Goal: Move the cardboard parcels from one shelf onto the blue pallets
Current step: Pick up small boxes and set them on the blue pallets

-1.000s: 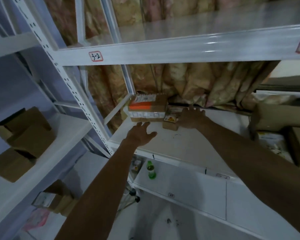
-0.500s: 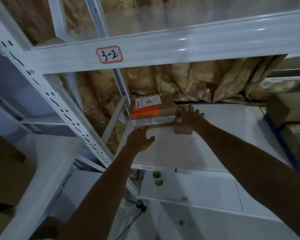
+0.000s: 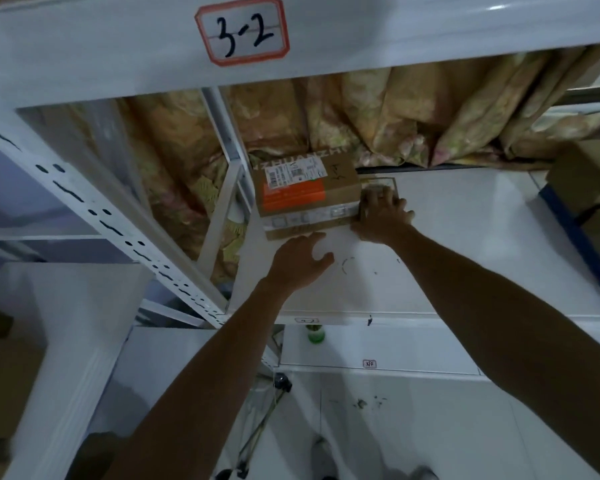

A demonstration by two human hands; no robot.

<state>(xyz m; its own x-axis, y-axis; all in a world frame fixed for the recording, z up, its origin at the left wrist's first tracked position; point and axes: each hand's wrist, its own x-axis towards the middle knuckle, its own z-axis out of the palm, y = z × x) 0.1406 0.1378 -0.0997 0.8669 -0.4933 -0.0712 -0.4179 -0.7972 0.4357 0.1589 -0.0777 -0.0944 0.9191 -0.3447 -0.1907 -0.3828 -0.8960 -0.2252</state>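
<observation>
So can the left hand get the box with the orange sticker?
Probably yes. The left hand is open right at the near edge of the orange-labelled parcel on the shelf, and nothing stands between them.

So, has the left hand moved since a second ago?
Yes. The left hand has gone deeper along the shelf: from short of the orange-labelled parcel to its front edge.

Left hand (image 3: 297,263) at orange-labelled parcel (image 3: 305,195), right hand (image 3: 381,220) on small parcel (image 3: 378,182), shelf (image 3: 465,244) below tag 3-2 (image 3: 242,29).
</observation>
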